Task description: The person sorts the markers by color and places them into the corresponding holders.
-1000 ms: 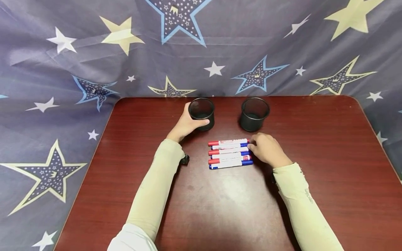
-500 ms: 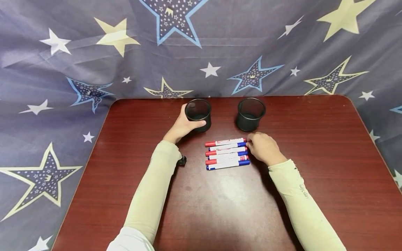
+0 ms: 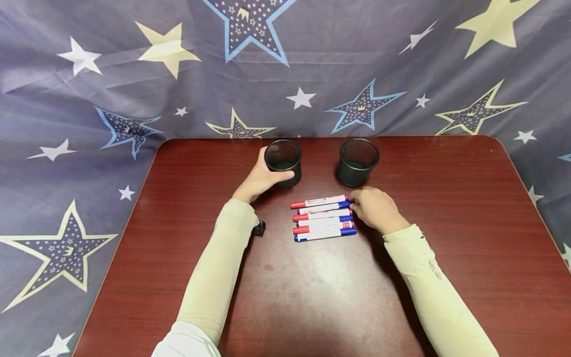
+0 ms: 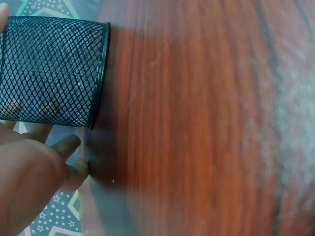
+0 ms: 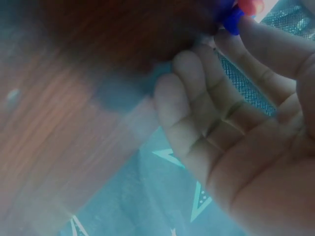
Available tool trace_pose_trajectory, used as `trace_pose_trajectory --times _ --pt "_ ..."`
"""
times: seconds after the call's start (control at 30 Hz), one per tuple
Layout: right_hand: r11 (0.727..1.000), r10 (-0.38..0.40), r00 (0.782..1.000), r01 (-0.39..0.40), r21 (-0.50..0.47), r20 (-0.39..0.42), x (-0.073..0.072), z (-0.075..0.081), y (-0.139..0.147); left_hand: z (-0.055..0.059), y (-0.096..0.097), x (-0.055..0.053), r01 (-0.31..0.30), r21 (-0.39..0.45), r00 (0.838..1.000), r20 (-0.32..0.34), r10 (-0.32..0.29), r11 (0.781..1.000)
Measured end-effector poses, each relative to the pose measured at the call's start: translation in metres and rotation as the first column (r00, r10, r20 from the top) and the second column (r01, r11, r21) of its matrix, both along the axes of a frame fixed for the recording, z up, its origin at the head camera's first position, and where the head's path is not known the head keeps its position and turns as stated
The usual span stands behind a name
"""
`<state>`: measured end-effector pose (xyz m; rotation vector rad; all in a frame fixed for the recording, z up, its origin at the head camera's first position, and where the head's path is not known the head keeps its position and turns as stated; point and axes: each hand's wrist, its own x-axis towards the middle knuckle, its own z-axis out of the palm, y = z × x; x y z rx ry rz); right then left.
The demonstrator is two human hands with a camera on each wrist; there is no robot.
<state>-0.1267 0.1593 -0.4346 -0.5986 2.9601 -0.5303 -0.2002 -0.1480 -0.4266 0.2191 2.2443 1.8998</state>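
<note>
The farthest white-barrelled red-capped plastic marker (image 3: pixel 318 202) has slid slightly left, its right end angling toward the table's (image 3: pixel 468 198) far edge — apparently being parted from the row. The right hand (image 3: pixel 378 210) seems to pinch that end, though its wrist view is blurred. The left hand (image 3: pixel 256 181) grips a black mesh cylindrical cup (image 3: pixel 283 157) near the far edge — unchanged.

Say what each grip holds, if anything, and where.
The left grip holds the left mesh cup round its side. The right grip is at the right ends of the markers; holding can't be told.
</note>
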Motion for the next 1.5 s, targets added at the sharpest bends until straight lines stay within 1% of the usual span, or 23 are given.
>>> trace_pose_trajectory --times 0.17,0.4,0.57,0.63,0.83,0.9,1.03,1.23,1.33,1.4,1.47,1.5 --pt "1.000 0.015 1.000 -0.015 0.020 -0.024 0.000 0.001 -0.004 0.005 0.001 0.003 0.005 -0.008 1.000 -0.002 -0.005 1.000" --pt "0.999 0.048 0.997 -0.046 0.026 -0.062 0.003 -0.003 -0.001 0.004 0.001 0.002 0.011 -0.027 1.000 -0.014 -0.012 1.000" --pt "0.996 0.082 0.993 -0.084 -0.023 -0.082 0.005 -0.002 0.004 -0.022 -0.002 -0.010 -0.009 -0.049 0.999 -0.047 0.007 0.999" --pt "0.993 0.098 0.993 -0.102 -0.061 -0.073 0.005 -0.001 0.006 -0.033 -0.004 -0.015 -0.022 -0.048 0.998 -0.056 0.020 0.999" --pt "0.974 0.123 0.992 -0.120 -0.191 0.003 0.004 0.006 0.013 -0.035 -0.005 -0.015 -0.020 -0.032 0.998 -0.059 0.018 0.999" --pt "0.963 0.126 0.992 -0.116 -0.243 0.028 0.004 0.009 0.015 -0.035 -0.005 -0.015 -0.020 -0.032 0.998 -0.062 0.018 0.999" --pt "0.932 0.126 0.990 -0.095 -0.349 0.067 0.005 0.016 0.015 -0.037 -0.005 -0.016 -0.021 -0.035 0.998 -0.061 0.019 0.999" --pt "0.888 0.100 0.992 -0.054 -0.456 0.077 0.008 0.028 0.011 -0.037 -0.006 -0.016 -0.019 -0.032 0.998 -0.063 0.017 0.999" --pt "0.864 0.085 0.995 -0.043 -0.501 0.062 0.010 0.035 0.009 -0.037 -0.008 -0.016 -0.015 -0.038 0.998 -0.065 0.013 0.999" --pt "0.841 0.083 0.995 -0.041 -0.540 0.054 0.011 0.040 0.007 -0.037 -0.008 -0.016 -0.009 -0.044 0.998 -0.066 0.006 0.999" --pt "0.799 0.096 0.994 -0.046 -0.600 0.052 0.011 0.044 0.005 -0.037 -0.009 -0.016 0.004 -0.049 0.997 -0.072 -0.008 0.999" --pt "0.771 0.105 0.993 -0.047 -0.635 0.055 0.011 0.045 0.004 -0.037 -0.009 -0.015 0.010 -0.053 0.997 -0.074 -0.014 0.999"
